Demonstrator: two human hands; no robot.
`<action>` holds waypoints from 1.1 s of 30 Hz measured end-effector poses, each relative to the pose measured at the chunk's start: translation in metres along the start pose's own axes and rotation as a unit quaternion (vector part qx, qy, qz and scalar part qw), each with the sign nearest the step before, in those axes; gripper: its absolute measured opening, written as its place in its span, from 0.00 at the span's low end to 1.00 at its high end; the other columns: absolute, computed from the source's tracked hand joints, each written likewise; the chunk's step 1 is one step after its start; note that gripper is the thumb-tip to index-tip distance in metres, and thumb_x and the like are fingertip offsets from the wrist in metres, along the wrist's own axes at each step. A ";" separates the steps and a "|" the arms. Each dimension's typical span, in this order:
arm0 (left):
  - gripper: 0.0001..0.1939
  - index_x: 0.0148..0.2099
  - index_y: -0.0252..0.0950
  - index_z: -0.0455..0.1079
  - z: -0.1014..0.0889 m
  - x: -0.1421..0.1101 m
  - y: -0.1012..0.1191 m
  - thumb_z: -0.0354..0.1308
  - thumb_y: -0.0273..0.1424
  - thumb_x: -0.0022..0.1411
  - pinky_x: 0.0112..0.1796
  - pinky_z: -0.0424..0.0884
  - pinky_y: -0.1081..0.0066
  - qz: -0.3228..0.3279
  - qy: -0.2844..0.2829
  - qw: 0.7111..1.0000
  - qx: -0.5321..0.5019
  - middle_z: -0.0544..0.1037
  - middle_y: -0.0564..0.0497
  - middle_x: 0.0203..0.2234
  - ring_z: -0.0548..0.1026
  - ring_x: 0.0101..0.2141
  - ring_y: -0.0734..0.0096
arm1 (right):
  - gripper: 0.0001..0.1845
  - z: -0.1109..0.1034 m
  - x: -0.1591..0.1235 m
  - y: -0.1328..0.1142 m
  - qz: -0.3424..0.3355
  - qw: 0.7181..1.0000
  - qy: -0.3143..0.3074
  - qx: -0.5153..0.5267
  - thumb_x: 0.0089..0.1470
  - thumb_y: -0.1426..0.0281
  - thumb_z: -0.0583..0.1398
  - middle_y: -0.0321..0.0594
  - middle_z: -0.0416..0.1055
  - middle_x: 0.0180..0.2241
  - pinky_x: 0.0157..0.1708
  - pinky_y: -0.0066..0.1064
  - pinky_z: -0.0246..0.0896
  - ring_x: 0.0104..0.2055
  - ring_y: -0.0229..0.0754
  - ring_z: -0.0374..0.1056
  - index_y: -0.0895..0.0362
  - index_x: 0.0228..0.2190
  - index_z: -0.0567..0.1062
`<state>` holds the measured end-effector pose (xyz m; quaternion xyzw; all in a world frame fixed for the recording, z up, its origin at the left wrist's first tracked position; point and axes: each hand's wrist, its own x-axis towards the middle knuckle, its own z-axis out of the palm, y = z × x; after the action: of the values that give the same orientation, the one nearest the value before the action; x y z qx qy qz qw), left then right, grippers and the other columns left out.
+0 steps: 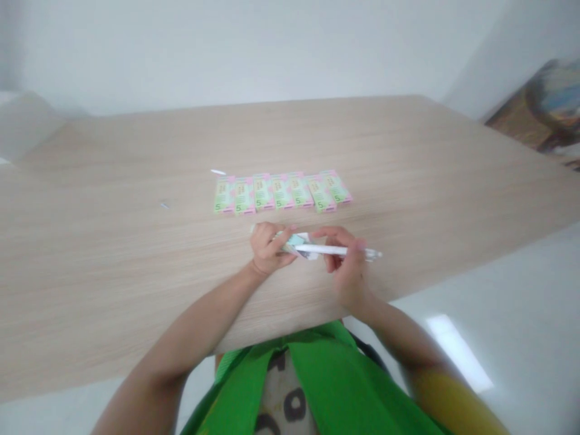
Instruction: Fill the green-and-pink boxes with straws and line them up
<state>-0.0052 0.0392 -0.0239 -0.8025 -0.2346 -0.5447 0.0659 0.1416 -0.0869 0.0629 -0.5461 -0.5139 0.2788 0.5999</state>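
My left hand (270, 248) is closed around a small pale green box (286, 240), whose right end is open with white flaps spread out. In my right hand (350, 266) is a slim white pen-like stick (333, 249) with a clearer tip at its right end. The stick lies level, its left end at the open end of the box; blur hides whether it is inside. My right index finger reaches towards the box flaps. Beyond my hands, several pink and green boxes (281, 191) marked with a 5 lie flat in a row.
A short white strip (218, 172) lies behind the row's left end. Farther left is a tiny thin scrap (164, 205) on the wooden table (113, 260). A white wall (254, 48) stands behind the table, and blurred items (550, 103) are at the far right.
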 end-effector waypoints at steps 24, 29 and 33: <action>0.27 0.55 0.41 0.73 -0.003 -0.002 0.012 0.57 0.52 0.60 0.33 0.58 0.65 0.017 -0.010 0.991 0.134 0.77 0.47 0.29 0.70 0.30 0.63 | 0.16 0.007 0.021 0.010 -0.006 0.995 -0.003 -0.100 0.61 0.62 0.56 0.30 0.60 0.19 0.23 0.27 0.48 0.22 0.32 0.56 0.55 0.23 0.62; 0.27 0.53 0.42 0.75 -0.001 -0.002 0.011 0.56 0.53 0.60 0.31 0.57 0.66 -0.008 -0.014 0.990 0.138 0.76 0.47 0.27 0.70 0.29 0.65 | 0.16 0.022 0.026 0.015 0.014 0.995 -0.022 -0.101 0.61 0.59 0.55 0.30 0.64 0.19 0.25 0.27 0.51 0.22 0.33 0.60 0.54 0.25 0.62; 0.29 0.54 0.40 0.74 0.005 -0.002 0.001 0.52 0.55 0.61 0.30 0.57 0.67 -0.020 0.043 0.993 0.105 0.74 0.47 0.25 0.68 0.27 0.65 | 0.12 0.024 0.024 0.013 0.071 0.990 -0.122 0.004 0.60 0.58 0.55 0.30 0.70 0.19 0.24 0.27 0.56 0.20 0.35 0.64 0.53 0.35 0.62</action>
<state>-0.0013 0.0394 -0.0277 -0.7620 -0.3036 -0.5523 0.1487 0.1302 -0.0530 0.0547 -0.5411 -0.5419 0.3872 0.5134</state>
